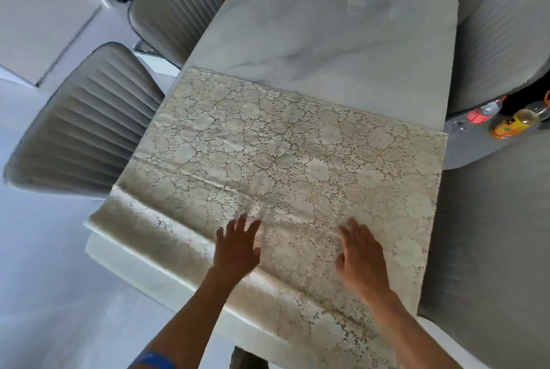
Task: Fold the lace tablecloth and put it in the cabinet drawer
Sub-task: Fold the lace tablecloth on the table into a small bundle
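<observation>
**Both our hands flat on the lace cloth**

The cream lace cloth, patterned with flowers and leaves, lies across the near end of a pale marble table. It spans the table's full width, and its near edge drapes over the table's front edge. A raised fold or roll of lace runs along the near left side. Creases cross the cloth near its middle.

Our left hand rests palm down on the cloth near the front edge, fingers spread and slightly blurred. Our right hand lies palm down just beside it, fingers straight and held close together, thumb out to the side. Neither hand pinches the lace. A blue band shows on our left forearm.

Two grey ribbed chairs stand at the table's left side, and more grey seating sits to the right. Beyond the right edge, bottles stand on a lower grey surface.
</observation>
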`<state>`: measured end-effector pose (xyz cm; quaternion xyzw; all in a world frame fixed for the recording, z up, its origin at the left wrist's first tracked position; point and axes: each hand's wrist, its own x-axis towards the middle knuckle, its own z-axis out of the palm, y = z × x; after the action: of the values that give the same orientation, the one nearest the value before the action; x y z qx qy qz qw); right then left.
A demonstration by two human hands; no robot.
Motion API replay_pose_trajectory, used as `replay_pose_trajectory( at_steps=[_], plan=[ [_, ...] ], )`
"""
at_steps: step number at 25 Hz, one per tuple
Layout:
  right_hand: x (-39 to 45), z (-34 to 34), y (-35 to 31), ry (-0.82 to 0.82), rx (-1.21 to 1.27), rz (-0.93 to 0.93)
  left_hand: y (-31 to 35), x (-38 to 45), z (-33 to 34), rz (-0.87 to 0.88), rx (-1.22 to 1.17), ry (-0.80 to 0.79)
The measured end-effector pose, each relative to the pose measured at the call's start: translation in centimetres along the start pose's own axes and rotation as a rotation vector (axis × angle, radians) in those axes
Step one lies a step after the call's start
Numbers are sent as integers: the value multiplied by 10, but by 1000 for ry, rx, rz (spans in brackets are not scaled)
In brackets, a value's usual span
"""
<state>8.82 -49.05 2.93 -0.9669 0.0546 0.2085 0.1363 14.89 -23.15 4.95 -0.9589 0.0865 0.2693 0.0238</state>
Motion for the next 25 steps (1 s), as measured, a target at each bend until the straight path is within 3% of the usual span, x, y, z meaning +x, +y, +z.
replay_pose_trajectory(
  at_steps=[8,14,19,21,25],
  plan=[
    [-60,38,-129,-120,51,45,-146,-8,0,210,245,-10],
    [-76,36,-127,-168,-152,182,-189,9,-9,288,320,23],
    [-75,7,-115,-280,20,222,-220,0,-24,250,229,-23],
    [-71,-9,-112,-239,77,241,-222,2,-41,264,264,-10],
    [-37,-47,-112,2,8,302,-218,32,-88,271,234,84]
  ],
)
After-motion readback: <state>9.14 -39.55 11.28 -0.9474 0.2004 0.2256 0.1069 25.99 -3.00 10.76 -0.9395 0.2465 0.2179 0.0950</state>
